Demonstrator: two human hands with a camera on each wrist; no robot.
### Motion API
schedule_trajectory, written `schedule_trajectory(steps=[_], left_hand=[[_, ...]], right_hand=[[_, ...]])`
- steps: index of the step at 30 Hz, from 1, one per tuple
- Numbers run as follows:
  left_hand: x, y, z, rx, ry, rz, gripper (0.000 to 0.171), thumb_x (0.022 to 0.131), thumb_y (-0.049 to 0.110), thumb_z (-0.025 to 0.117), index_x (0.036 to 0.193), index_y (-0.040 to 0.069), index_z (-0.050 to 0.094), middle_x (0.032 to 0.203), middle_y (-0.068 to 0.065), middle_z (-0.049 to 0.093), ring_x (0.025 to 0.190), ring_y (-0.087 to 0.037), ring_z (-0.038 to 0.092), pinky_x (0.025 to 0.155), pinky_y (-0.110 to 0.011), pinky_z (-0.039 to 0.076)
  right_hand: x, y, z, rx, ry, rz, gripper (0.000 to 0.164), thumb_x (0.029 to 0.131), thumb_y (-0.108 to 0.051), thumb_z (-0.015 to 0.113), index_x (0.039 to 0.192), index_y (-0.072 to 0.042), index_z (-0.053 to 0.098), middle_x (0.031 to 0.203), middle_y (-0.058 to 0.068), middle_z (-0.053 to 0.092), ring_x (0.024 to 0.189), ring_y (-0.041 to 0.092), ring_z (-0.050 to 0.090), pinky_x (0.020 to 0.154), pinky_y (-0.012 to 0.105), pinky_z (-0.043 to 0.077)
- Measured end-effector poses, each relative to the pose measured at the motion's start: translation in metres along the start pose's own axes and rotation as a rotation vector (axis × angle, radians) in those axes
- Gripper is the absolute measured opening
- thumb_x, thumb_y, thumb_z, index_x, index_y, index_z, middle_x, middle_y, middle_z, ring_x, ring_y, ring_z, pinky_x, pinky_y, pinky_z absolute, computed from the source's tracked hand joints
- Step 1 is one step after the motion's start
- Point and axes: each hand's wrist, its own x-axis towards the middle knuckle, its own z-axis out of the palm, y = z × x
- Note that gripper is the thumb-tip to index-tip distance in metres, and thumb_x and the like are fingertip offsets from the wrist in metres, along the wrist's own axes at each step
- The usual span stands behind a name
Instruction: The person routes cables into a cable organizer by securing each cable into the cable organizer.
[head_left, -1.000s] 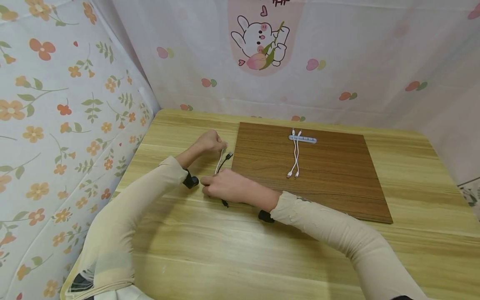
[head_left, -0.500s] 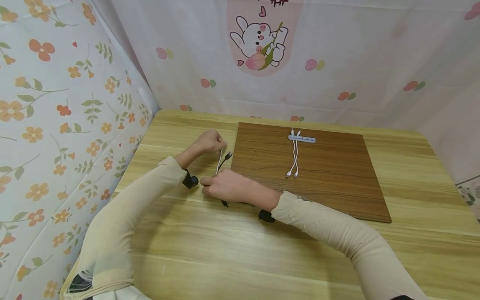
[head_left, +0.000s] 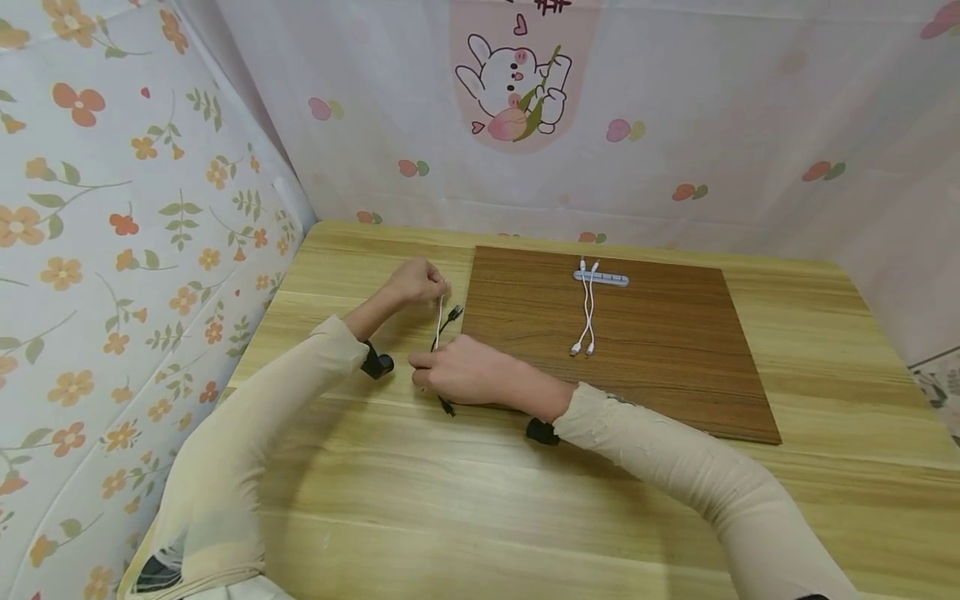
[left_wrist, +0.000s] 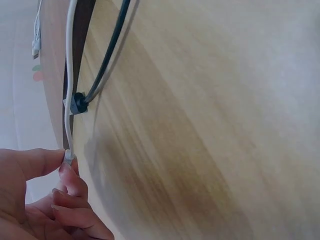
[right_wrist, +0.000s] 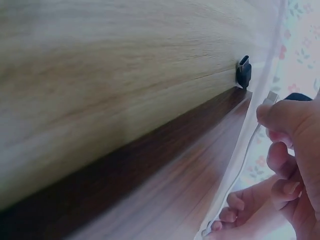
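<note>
My left hand (head_left: 420,282) pinches one end of a white charging cable (left_wrist: 70,75) between thumb and forefinger. Nearer to me, my right hand (head_left: 468,371) pinches the same cable's other end; its metal plug (right_wrist: 271,97) pokes out past the thumb in the right wrist view. Between the hands the white cable runs fairly straight, raised off the table. A black charging cable (head_left: 453,314) lies on the table under it, partly covered by my right hand. One black plug (right_wrist: 243,72) shows beside the board's edge.
The brown wooden board (head_left: 675,350) lies right of the hands. On it, two white cables (head_left: 588,312) hang from a pale blue cable holder (head_left: 611,278). Patterned curtains (head_left: 360,125) stand behind and to the left of the table (head_left: 450,500).
My right hand has shifted slightly right and the white cable between the hands has straightened. My left hand keeps its pinch, a little further left in view. The black cable stays put.
</note>
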Motion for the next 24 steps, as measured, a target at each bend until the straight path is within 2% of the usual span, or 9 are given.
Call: schedule_trajectory(steps=[3,7,10,14,17,20,24], left_hand=[[0.0,-0.001,0.001,-0.002,0.009,0.01,0.039,0.085,0.013,0.059,0.048,0.009,0.048,0.044,0.007,0.032,0.043,-0.007,0.022,0.045,-0.022,0.021],[0.0,0.001,0.003,-0.041,-0.003,-0.016,0.036,0.085,0.015,0.061,0.05,0.007,0.055,0.047,0.004,0.042,0.043,-0.007,0.025,0.046,-0.022,0.023],[0.001,0.004,0.004,-0.054,-0.007,-0.029,0.037,0.085,0.016,0.059,0.05,0.007,0.052,0.047,0.002,0.043,0.043,-0.007,0.027,0.046,-0.022,0.025],[0.0,0.009,0.005,-0.078,-0.001,-0.039,0.031,0.088,0.016,0.057,0.061,0.001,0.061,0.055,-0.004,0.05,0.047,-0.011,0.034,0.048,-0.024,0.029],[0.002,0.01,0.007,-0.106,0.001,-0.059,0.028,0.09,0.018,0.058,0.073,-0.003,0.066,0.069,-0.009,0.059,0.051,-0.013,0.039,0.05,-0.025,0.032],[0.005,0.011,0.008,-0.119,0.002,-0.082,0.029,0.091,0.021,0.059,0.073,-0.001,0.065,0.073,-0.009,0.059,0.051,-0.012,0.038,0.05,-0.025,0.032],[0.005,0.011,0.008,-0.138,0.007,-0.07,0.033,0.09,0.02,0.059,0.064,0.001,0.056,0.056,-0.002,0.045,0.047,-0.01,0.032,0.048,-0.024,0.028]], right_hand=[[-0.003,0.001,0.0,0.016,0.018,-0.001,0.023,0.097,-0.016,0.046,0.077,-0.019,0.056,0.082,-0.005,0.041,0.052,0.007,0.037,0.042,0.025,0.033],[-0.007,0.003,0.001,0.05,0.033,-0.009,0.023,0.098,-0.014,0.043,0.078,-0.018,0.056,0.082,-0.004,0.04,0.049,0.006,0.035,0.04,0.023,0.032],[-0.01,0.004,0.001,0.059,0.041,-0.012,0.022,0.098,-0.016,0.044,0.08,-0.017,0.057,0.083,-0.004,0.04,0.048,0.006,0.033,0.04,0.023,0.031],[-0.014,0.005,0.002,0.04,0.051,-0.005,0.021,0.096,-0.014,0.045,0.08,-0.018,0.057,0.082,-0.004,0.04,0.049,0.006,0.035,0.04,0.023,0.031],[-0.016,0.006,0.002,0.039,0.05,0.0,0.02,0.095,-0.012,0.046,0.079,-0.018,0.057,0.082,-0.004,0.04,0.049,0.006,0.036,0.04,0.023,0.031],[-0.018,0.006,0.002,0.065,0.043,0.003,0.019,0.094,-0.012,0.048,0.079,-0.018,0.057,0.083,-0.004,0.04,0.049,0.006,0.036,0.039,0.022,0.031],[-0.021,0.007,0.001,0.076,0.037,0.004,0.018,0.094,-0.011,0.05,0.079,-0.018,0.057,0.084,-0.005,0.041,0.049,0.005,0.037,0.04,0.022,0.032]])
